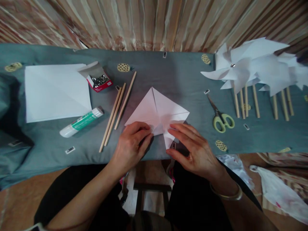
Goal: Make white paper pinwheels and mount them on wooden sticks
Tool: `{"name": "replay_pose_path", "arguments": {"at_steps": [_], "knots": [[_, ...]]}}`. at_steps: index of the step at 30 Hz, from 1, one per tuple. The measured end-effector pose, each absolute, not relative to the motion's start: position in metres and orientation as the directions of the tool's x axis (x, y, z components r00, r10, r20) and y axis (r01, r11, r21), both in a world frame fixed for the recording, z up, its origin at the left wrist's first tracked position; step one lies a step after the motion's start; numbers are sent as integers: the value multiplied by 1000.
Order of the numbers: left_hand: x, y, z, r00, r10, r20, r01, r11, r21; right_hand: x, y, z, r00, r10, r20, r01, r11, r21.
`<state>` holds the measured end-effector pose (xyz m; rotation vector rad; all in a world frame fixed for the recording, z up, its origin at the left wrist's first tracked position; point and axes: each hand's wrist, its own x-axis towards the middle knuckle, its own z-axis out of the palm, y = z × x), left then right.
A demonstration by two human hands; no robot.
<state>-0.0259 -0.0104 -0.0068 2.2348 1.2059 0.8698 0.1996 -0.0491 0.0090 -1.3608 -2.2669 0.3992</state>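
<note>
Under both hands (131,142) (192,147), white folded paper (157,110) lies creased.

Folded paper (157,112) at table centre, sticks (115,110) and glue stick (81,122) left, scissors (220,117) right, pinwheels (252,67) far right.

- Head camera looks forward and steeply down, close over the grey-clothed table (183,73).
- The curtain (154,22) fills the top; knees and floor fill the bottom edge.
</note>
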Motion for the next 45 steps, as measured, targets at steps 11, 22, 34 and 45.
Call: {"name": "replay_pose_path", "arguments": {"at_steps": [11, 22, 34, 45], "knots": [[-23, -4, -3, 398, 877, 270, 575, -468, 671, 184, -42, 6, -419, 866, 272, 776, 497, -388], [-23, -5, -3, 398, 881, 257, 583, -459, 670, 181, -39, 4, -411, 891, 194, 788, 454, -415], [-22, -5, -4, 396, 881, 258, 592, -460, 662, 179, -36, 2, -426, 888, 171, 800, 458, -388], [-21, -3, -3, 393, 884, 253, 603, -455, 655, 178, -34, 2, -417, 895, 160, 801, 445, -400]]}}
